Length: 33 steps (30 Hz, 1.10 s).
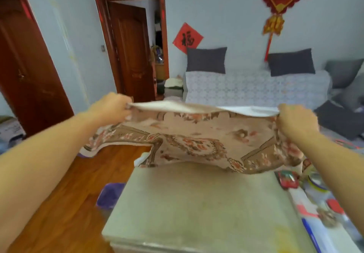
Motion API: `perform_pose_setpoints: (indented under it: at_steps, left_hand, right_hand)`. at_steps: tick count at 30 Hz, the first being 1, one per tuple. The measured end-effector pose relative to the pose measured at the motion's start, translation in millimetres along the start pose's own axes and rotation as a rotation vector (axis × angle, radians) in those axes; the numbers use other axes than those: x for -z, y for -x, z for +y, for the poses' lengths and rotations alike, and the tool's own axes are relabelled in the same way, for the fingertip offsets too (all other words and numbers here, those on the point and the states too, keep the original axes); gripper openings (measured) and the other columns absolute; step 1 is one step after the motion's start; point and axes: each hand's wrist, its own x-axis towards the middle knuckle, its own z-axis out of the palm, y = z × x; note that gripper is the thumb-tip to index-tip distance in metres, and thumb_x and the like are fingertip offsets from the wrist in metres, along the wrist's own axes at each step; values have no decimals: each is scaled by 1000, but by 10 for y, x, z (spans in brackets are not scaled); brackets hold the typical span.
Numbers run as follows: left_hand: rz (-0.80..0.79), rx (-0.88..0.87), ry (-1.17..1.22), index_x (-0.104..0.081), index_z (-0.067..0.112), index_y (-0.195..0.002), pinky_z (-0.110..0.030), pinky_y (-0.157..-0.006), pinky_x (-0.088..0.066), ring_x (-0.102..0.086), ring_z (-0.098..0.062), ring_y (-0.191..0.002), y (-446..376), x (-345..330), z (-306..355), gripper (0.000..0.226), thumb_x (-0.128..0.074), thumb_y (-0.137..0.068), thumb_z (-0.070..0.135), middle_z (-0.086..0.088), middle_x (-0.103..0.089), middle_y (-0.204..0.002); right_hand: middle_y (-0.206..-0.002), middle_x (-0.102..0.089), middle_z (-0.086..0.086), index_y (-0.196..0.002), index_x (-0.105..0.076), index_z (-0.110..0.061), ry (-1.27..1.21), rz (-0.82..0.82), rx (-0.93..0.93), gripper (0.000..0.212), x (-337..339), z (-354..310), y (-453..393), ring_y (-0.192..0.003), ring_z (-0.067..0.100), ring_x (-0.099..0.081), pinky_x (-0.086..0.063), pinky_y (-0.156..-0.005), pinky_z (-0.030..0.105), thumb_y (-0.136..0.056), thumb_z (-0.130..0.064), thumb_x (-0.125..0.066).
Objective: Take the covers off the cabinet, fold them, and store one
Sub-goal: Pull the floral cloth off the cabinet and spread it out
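A beige cover with a brown and red floral pattern hangs spread in the air above the cabinet, folded so its white underside shows along the top edge. My left hand grips the cover's upper left corner. My right hand grips its upper right corner. The cover's lower edge droops just over the cabinet's far edge. A plain pale grey-green cover lies flat over the cabinet top.
A sofa with dark cushions stands against the far wall. A cluttered table with a red packet and containers sits to the right of the cabinet. A purple slipper lies on the wooden floor at left. A door stands ajar behind.
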Motion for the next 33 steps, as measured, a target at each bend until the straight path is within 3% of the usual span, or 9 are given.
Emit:
perform_pose_setpoints:
  at_steps: [2,5,8,11,14,20,25,30,33]
  left_hand:
    - [-279,-46,38,-68,29,-80,-29,-65,-51,-66,-14,-76,466,-363,40,10,-73,-88,31,9,-68,-78]
    - [-634,-180,9,-68,18,-87,-12,-65,-43,-63,-11,-81,1153,-997,79,12,-74,-87,29,11,-66,-80]
    - [-756,-182,9,-58,22,-95,-23,-72,-43,-64,-19,-95,1875,-1737,-96,10,-66,-89,23,3,-66,-97]
    - [-672,-113,-56,-55,25,-100,-34,-77,-52,-67,-22,-98,2686,-2369,-403,16,-55,-86,18,0,-68,-104]
    - [-549,-84,-86,-49,32,-101,-37,-74,-49,-67,-20,-96,3429,-2724,-636,33,-53,-80,7,6,-61,-101]
    - [-480,-14,19,-52,27,-80,-27,-40,-19,-58,-21,-47,4741,-3001,-1024,54,-75,-44,-6,7,-51,-74]
    - [-526,-58,97,-36,35,-77,-28,-45,-36,-63,-16,-59,5272,-3024,-1061,38,-51,-64,4,11,-53,-71]
    - [-342,448,47,-36,23,-88,-33,-45,-40,-60,-29,-53,5222,-2856,-670,28,-59,-85,8,3,-57,-62]
    - [-296,604,100,-41,22,-97,-33,-47,-43,-56,-28,-53,5349,-2820,-423,19,-56,-92,10,-1,-61,-63]
  right_hand:
    - [-106,-65,15,-117,-63,-12,91,-286,60,25,-199,106,428,-92,35,-65,-51,-71,36,-93,-18,-60]
    - [-97,-71,11,-106,-68,-13,199,-279,116,22,-326,142,1262,-86,32,-71,-54,-67,36,-84,-15,-69]
    - [-102,-71,5,-107,-69,-17,239,-468,97,22,-756,197,2154,-96,25,-71,-56,-78,33,-86,-21,-64]
    - [-116,-67,-2,-112,-65,-24,222,-675,38,21,-1134,204,2913,-110,18,-66,-52,-87,30,-96,-21,-53]
    - [-110,-62,-3,-105,-63,-25,230,-616,22,16,-1227,29,3483,-106,19,-66,-53,-81,33,-93,-18,-54]
    - [-88,-59,13,-91,-56,-8,55,-463,-91,33,-1140,-165,4398,-74,38,-63,-32,-51,32,-66,0,-75]
    - [-70,-50,5,-79,-54,-12,78,-551,127,53,-1203,76,5009,-58,31,-55,-39,-44,34,-41,7,-84]
    - [-66,-51,2,-75,-57,-16,123,-635,336,56,-1095,229,5165,-56,28,-54,-43,-50,38,-32,6,-86]
    - [-63,-55,5,-72,-53,-14,103,-606,134,49,-928,270,5210,-50,30,-55,-33,-49,32,-42,9,-83]
